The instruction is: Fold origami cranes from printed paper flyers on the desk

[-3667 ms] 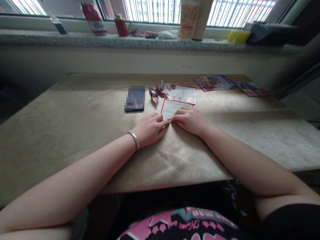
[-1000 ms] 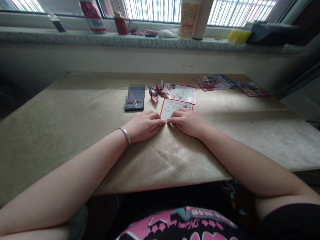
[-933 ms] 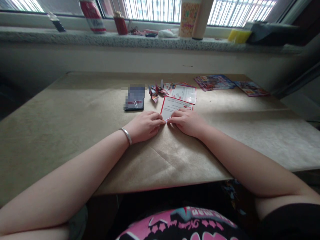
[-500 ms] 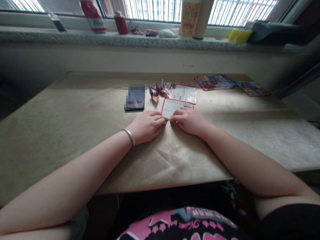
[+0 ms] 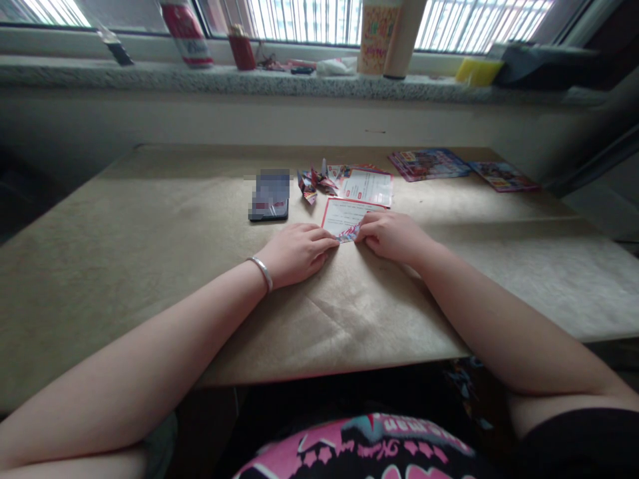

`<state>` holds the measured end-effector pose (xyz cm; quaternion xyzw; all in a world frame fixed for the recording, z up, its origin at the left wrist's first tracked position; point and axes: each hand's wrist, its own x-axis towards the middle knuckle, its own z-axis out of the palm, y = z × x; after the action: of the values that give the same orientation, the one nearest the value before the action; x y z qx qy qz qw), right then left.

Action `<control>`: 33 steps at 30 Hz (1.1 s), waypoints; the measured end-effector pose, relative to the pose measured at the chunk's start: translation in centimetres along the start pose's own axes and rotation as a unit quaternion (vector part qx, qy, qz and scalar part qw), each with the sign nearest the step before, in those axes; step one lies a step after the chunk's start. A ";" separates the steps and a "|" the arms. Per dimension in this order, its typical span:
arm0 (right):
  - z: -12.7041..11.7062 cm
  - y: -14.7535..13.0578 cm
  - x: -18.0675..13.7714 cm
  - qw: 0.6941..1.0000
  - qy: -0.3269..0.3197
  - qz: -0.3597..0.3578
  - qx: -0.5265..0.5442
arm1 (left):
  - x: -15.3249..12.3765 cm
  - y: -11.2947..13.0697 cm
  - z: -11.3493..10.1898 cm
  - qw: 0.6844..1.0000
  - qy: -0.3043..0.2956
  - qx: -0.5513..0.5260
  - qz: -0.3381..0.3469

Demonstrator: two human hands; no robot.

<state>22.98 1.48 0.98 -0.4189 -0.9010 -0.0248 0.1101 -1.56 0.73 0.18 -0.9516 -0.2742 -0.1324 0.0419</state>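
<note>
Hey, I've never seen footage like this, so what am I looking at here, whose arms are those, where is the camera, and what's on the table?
The camera sits on a person's head, looking down at their own bare arms. The left hand, with a bracelet at its wrist, and the right hand press a red-bordered paper sheet flat on the brown table, folding its near edge. Beyond lie a phone, folded paper cranes, another sheet and colourful leaflets. Cups stand on the windowsill.
</note>
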 end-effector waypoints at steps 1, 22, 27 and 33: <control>-0.1 0.2 -0.1 1.000 -0.003 0.004 0.000 | 0.0 0.0 0.0 1.000 0.000 -0.004 -0.002; -1.7 4.4 -1.9 0.997 -0.053 0.050 0.000 | -0.2 -0.2 0.2 1.000 0.014 -0.014 0.009; -1.9 5.3 -2.2 0.994 -0.067 0.081 0.005 | -0.1 -0.3 0.2 1.000 0.007 -0.021 0.006; -1.6 6.1 -2.4 0.994 -0.056 0.066 0.061 | -0.2 -0.3 0.2 1.000 0.010 -0.024 0.009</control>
<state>29.38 3.44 1.74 -0.4703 -0.8761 0.0613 0.0861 -1.82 0.92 -0.11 -0.9533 -0.2621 -0.1484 0.0230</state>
